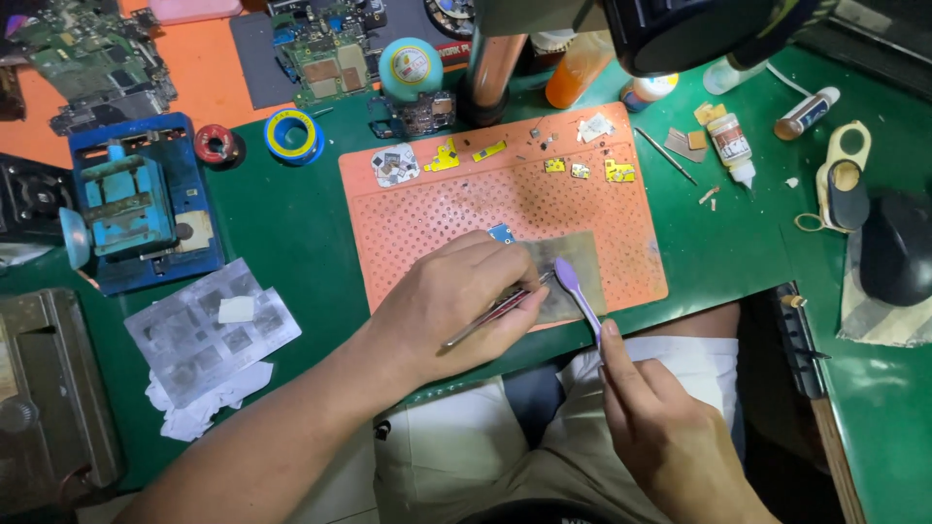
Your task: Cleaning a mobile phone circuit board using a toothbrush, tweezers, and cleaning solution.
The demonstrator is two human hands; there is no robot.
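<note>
My left hand (pixel 454 299) rests on the front of an orange perforated work mat (pixel 437 218) and grips metal tweezers (pixel 497 311), whose tips press on a thin grey metal stencil sheet (pixel 573 254). A small blue chip (pixel 502 233) lies just beyond my fingers. My right hand (pixel 670 442) holds a purple brush (pixel 575 286) by its handle, with the head over the stencil next to the tweezer tips. Small yellow and silver parts (pixel 582 170) lie along the mat's far edge.
A blue board holder (pixel 136 204) stands at the left, with grey stencils on tissue (pixel 209 335) in front of it. Solder wire spools (pixel 291 136), circuit boards (pixel 330 53), a microscope post (pixel 495 68), small bottles (pixel 730 144) and a black mouse (pixel 893 247) surround the mat on the green table.
</note>
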